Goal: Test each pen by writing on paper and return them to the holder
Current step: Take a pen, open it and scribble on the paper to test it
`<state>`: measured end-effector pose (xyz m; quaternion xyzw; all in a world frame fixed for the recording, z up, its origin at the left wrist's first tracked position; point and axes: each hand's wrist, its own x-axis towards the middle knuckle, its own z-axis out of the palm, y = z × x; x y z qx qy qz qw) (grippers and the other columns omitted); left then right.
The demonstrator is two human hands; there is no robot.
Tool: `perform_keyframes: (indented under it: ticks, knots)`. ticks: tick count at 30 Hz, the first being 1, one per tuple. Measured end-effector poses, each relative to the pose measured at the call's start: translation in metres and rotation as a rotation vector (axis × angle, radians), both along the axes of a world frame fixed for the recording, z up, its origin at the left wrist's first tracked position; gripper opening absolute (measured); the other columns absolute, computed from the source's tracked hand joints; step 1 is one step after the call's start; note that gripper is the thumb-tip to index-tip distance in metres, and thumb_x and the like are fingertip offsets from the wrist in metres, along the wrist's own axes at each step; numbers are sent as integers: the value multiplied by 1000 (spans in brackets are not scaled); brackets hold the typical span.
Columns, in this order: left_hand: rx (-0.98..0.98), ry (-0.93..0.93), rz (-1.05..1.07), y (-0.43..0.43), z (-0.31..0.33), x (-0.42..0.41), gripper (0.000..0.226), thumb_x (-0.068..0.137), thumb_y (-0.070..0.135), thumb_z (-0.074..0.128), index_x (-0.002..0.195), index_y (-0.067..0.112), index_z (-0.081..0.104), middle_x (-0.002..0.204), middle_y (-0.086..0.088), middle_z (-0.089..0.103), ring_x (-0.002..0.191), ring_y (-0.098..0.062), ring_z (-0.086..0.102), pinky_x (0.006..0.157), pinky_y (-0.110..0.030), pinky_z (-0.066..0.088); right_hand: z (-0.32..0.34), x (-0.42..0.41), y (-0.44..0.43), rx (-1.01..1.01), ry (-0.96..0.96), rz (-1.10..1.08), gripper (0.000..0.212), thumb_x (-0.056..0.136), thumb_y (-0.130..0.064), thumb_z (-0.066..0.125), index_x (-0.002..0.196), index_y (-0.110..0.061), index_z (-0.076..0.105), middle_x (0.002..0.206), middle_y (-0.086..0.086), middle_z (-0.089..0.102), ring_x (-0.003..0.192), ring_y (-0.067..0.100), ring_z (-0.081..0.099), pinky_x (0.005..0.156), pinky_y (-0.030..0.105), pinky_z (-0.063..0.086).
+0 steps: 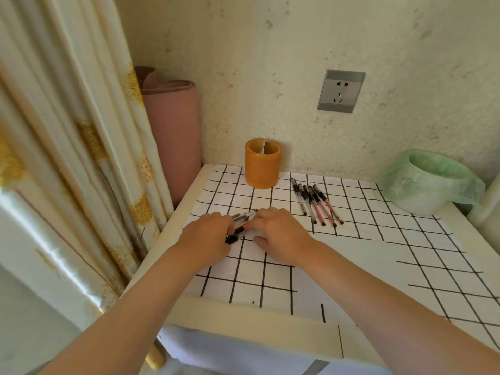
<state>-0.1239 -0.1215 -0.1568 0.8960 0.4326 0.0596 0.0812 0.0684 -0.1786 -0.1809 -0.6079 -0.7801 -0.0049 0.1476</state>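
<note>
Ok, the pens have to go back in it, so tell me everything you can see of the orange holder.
The orange holder is a squat, thick-walled cylinder, waxy and translucent by its look. A thin pale divider splits its open top into two halves; no pens show inside. It stands upright on the gridded paper at the back, close to the wall. Nothing else touches it: the row of pens lies apart to its right.

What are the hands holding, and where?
A bunch of pens: the left hand grips its near end, the right hand its far end.
</note>
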Motion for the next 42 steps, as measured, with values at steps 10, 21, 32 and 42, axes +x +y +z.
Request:
perform_keyframes:
  ticks: [10, 21, 32, 42]
  knots:
    - [-12, 10, -86, -3, 5, -5, 34, 89, 34, 67, 122, 32, 60, 115, 5, 56, 107, -14, 51, 85, -29, 47, 6, 5, -7, -113, 70, -5, 12, 96, -20, 58, 104, -19, 66, 103, -2, 57, 97, 19, 56, 84, 33, 48]
    - [-121, -186, -186, -13, 13, 29, 16, 98, 33, 56, 109, 28, 67, 76, 11, 56, 67, -6, 51, 55, -23, 33, 31, 23, -49, -78, 111, -78, 28, 96, -31, 50, 123, -28, 55, 107, -6, 63, 91, 14, 60, 76, 35, 50]
    - [-224, -294, -252, -16, 27, 66, 10, 92, 39, 66, 101, 35, 68, 87, 20, 65, 80, -1, 61, 78, -31, 55, 40, 60, -65, -27, 41, -145, 26, 100, -46, 44, 112, -33, 63, 91, -10, 61, 81, 11, 58, 68, 35, 50]
    - [-245, -298, -338, -23, 15, 102, 8, 91, 39, 67, 98, 36, 68, 86, 20, 65, 83, 0, 61, 79, -31, 55, 32, 79, -79, -23, -20, -192, 19, 99, -35, 43, 99, -26, 60, 81, -9, 61, 71, 15, 57, 61, 36, 48]
